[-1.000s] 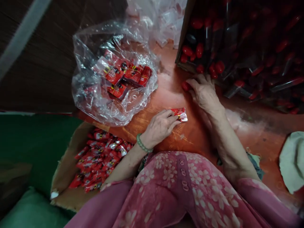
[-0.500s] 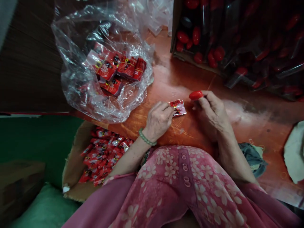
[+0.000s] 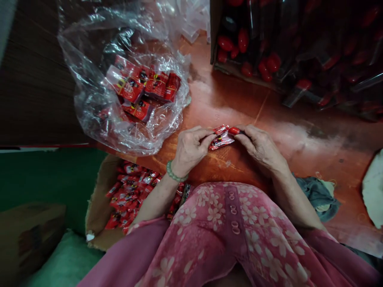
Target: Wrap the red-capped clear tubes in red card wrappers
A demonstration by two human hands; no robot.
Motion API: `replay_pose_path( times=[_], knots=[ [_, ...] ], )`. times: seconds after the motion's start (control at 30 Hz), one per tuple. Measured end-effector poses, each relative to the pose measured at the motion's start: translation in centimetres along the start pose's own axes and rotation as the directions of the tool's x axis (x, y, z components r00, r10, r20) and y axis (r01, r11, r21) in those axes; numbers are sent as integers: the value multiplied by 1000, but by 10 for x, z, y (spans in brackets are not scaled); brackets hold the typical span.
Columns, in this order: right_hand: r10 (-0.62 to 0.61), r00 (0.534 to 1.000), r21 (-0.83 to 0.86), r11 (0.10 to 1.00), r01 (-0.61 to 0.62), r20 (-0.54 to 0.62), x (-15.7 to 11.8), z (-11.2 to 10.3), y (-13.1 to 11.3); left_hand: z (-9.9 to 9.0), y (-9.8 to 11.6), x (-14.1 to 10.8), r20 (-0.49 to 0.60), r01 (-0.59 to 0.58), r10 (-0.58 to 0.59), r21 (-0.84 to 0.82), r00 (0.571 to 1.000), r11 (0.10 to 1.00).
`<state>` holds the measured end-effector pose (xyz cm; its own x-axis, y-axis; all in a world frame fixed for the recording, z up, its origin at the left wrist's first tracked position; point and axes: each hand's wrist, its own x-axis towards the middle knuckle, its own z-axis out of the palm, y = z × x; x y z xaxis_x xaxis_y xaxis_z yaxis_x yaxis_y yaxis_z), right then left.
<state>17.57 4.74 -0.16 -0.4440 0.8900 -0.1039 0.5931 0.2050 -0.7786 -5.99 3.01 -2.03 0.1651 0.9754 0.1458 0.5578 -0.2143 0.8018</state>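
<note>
The left hand (image 3: 190,150) had its fingers clamped on a red foil sachet (image 3: 221,140); the right hand (image 3: 261,150) pressed its fingers together on a red oval piece (image 3: 234,130) touching it.

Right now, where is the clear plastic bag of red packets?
In the head view, the clear plastic bag sits upper left on the orange tabletop, beyond the left hand.

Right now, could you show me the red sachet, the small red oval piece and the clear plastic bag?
Red foil sachet (image 3: 221,140): head view, on its middle.
Red oval piece (image 3: 234,130): head view, on its visible end.
Clear plastic bag (image 3: 85,99): head view, on its left side.
</note>
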Motion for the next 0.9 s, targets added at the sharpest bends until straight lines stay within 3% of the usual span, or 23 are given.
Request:
replay_pose_path(
  times=[0.13,0.3,0.67,0.9],
  knots=[
    [70,989,220,975,-40,-127,-10,-11,1,-1,3,-4,-110,-26,10,-144,994,989],
    [26,991,343,939,21,-130,-19,-25,-12,-6,13,-8,-134,-109,82,-209,988,972],
    [-142,984,201,972,119,104,-16,-35,-23,-7,22,-17,-110,-230,211,-207,971,951],
    [-128,969,78,990,114,213,-11,-35,-30,-2,25,-23,-51,-226,220,-157,974,961]
  ],
)
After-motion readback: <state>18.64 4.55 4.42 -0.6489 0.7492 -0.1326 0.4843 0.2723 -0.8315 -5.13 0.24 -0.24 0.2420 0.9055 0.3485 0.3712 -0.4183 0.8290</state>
